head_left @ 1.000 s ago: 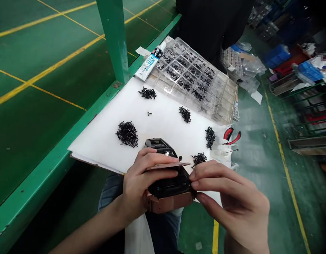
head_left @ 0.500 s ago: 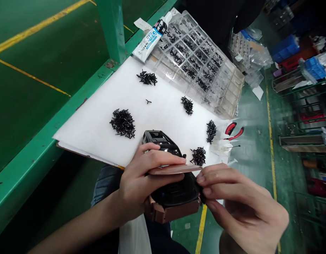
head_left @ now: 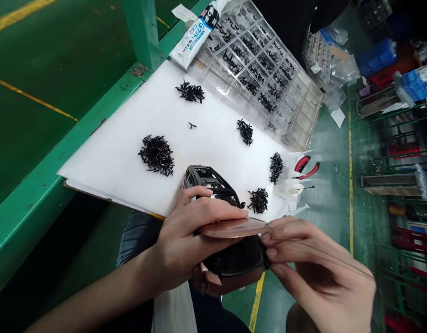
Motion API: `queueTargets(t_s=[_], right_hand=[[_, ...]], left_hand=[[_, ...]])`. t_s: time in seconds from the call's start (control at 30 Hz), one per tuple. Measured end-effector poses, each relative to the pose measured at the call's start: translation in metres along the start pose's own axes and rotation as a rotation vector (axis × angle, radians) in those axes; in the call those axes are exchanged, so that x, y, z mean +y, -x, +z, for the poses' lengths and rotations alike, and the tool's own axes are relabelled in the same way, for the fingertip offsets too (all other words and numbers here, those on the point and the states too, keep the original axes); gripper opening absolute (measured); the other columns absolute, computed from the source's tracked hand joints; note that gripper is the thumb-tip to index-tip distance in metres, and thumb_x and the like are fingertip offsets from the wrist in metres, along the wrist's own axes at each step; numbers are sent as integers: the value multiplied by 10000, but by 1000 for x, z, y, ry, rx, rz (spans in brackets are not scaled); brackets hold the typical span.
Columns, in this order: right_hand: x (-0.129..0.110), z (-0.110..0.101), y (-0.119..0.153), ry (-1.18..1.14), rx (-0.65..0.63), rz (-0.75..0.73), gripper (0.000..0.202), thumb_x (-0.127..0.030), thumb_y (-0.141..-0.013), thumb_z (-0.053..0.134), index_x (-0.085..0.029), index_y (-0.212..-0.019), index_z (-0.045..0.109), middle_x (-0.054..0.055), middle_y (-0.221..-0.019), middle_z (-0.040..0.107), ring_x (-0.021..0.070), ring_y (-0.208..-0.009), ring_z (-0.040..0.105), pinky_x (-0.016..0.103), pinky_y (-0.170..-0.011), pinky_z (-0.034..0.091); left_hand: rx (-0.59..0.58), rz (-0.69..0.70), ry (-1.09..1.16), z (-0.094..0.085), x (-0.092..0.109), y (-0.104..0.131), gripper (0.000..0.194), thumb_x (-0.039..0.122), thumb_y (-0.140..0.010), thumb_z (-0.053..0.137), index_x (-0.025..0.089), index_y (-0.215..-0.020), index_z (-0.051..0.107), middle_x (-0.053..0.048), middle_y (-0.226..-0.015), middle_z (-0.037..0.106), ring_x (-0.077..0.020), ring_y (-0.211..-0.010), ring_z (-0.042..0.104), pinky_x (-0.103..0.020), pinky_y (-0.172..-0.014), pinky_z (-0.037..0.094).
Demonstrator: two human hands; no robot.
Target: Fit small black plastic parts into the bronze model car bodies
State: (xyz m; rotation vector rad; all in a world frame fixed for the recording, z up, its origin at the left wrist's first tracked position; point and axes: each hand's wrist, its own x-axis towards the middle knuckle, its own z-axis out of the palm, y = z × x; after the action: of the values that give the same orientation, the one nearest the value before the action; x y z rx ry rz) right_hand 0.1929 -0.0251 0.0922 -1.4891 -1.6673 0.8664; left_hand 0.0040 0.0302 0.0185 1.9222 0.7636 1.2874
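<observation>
A model car point(head_left: 213, 178) with a black cabin frame and copper-coloured bodywork is held over the near edge of the white board. My left hand point(head_left: 180, 238) is closed around it, its fingers on both sides of the raised copper bonnet point(head_left: 234, 228). Below that panel lies the dark front bay point(head_left: 237, 256) of the car. The thumb and fingers of my right hand point(head_left: 313, 259) pinch together at the car's front corner; whatever lies between the fingertips is hidden. A pile of small black parts point(head_left: 258, 200) is just beyond the right hand.
On the white board point(head_left: 112, 152) are more piles of black parts point(head_left: 156, 155). A clear compartment box point(head_left: 255, 69) of small parts stands at the back, with a glue tube point(head_left: 197, 37) against it. Red-handled pliers point(head_left: 306, 167) lie at the right edge. A green beam point(head_left: 60, 152) runs along the left.
The car and raised bonnet have tilted slightly, showing more of the bonnet's upper face. Both hands keep about the same hold, and the whole view has shifted a little.
</observation>
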Motion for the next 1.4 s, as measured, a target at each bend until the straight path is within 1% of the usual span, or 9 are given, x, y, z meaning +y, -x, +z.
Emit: queueTargets(t_s=[0.13, 0.23, 0.3, 0.43, 0.53, 0.77, 1.0, 1.13, 1.4], right_hand=[[8, 0, 4, -279, -82, 295, 78, -229, -894, 708, -271, -854, 657, 26, -905, 564, 174, -881, 577, 244, -707, 507], [14, 6, 8, -635, -127, 521, 193, -324, -861, 751, -264, -894, 571, 2, -940, 502, 119, -723, 522, 202, -601, 481], [16, 9, 11, -854, -166, 674, 271, -365, -840, 773, -267, -926, 535, -18, -903, 492, 93, -644, 495, 201, -596, 510], [13, 9, 18, -1098, -233, 903, 231, -321, -852, 775, -218, -945, 590, -30, -782, 522, 95, -678, 601, 216, -672, 580], [12, 7, 20, -1168, -235, 930, 171, -276, -876, 766, -171, -960, 660, -13, -771, 604, 90, -700, 665, 199, -703, 584], [5, 11, 17, -1245, -216, 861, 78, -241, -896, 750, -184, -929, 708, -14, -766, 660, 70, -703, 677, 160, -722, 567], [2, 13, 18, -1104, -203, 941, 233, -353, -855, 785, -166, -838, 648, 0, -705, 642, 89, -630, 631, 178, -648, 544], [4, 14, 21, -1047, -213, 977, 260, -370, -829, 798, -154, -879, 663, 0, -701, 631, 98, -622, 620, 189, -640, 534], [10, 18, 19, -1240, -227, 935, 181, -299, -858, 778, -160, -946, 703, 15, -792, 666, 108, -689, 675, 214, -699, 576]], left_hand=[[16, -32, 40, 4, -1, 3, 219, 107, -889, 625, 244, -1059, 638, -2, -1020, 747, -169, -855, 711, -373, -999, 424], [24, -14, 82, 4, -3, 6, 146, 131, -921, 602, 236, -1018, 630, 5, -994, 751, -156, -835, 719, -345, -1001, 405], [-10, -11, 90, 4, -5, 7, 120, 171, -976, 556, 218, -1064, 623, -5, -990, 759, -149, -835, 724, -326, -1006, 397], [-122, -8, 83, 2, -7, 9, 209, 241, -1042, 455, 204, -1180, 608, -38, -1055, 760, -171, -888, 728, -342, -1020, 405], [-115, -7, 83, 2, -7, 11, 215, 256, -1043, 464, 219, -1201, 605, -30, -1057, 762, -177, -875, 729, -354, -1017, 411], [-110, -5, 72, -1, -7, 11, 191, 224, -1036, 478, 230, -1184, 598, -15, -1055, 758, -162, -874, 725, -350, -1034, 401], [-150, -13, 66, 0, -8, 15, 236, 283, -1048, 440, 229, -1227, 584, -33, -1039, 761, -182, -874, 730, -365, -1037, 404], [-158, -17, 69, 1, -6, 18, 240, 285, -1063, 408, 216, -1229, 568, -35, -1050, 761, -171, -911, 721, -370, -1074, 355], [-167, -17, 101, -7, -7, 13, 230, 297, -1058, 440, 223, -1219, 586, -25, -1066, 753, -167, -928, 717, -348, -1050, 381]])
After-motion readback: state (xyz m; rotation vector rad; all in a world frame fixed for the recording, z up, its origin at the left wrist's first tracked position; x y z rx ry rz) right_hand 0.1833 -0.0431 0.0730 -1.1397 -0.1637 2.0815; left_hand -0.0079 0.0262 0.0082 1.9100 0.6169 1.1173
